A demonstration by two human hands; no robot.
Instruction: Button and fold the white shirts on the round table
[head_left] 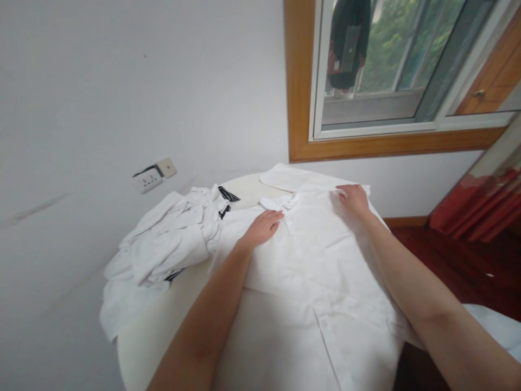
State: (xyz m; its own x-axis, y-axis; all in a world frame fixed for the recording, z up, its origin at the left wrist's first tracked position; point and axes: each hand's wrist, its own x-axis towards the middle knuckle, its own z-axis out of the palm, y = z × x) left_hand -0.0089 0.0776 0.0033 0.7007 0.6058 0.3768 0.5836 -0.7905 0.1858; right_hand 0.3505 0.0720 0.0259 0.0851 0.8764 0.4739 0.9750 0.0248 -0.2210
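Note:
A white shirt (301, 260) lies spread over a round table, its front buttons and collar (280, 203) showing. My left hand (262, 227) rests on the cloth just below the collar, fingers stretched out and holding nothing. Near the shirt's far right shoulder edge is my right hand (353, 200), touching the fabric with its fingers slightly bent and apart. One sleeve (280, 176) is laid across the far side of the table. The shirt's lower part runs toward me between my forearms.
A heap of crumpled white clothes (171, 233), with black striped fabric (228, 194) showing, sits on the left of the cream table (138, 353). The wall has a socket (147, 179) and a wood-framed window (301, 146). A red curtain (472, 212) hangs right; white cloth (496, 326) lies lower right.

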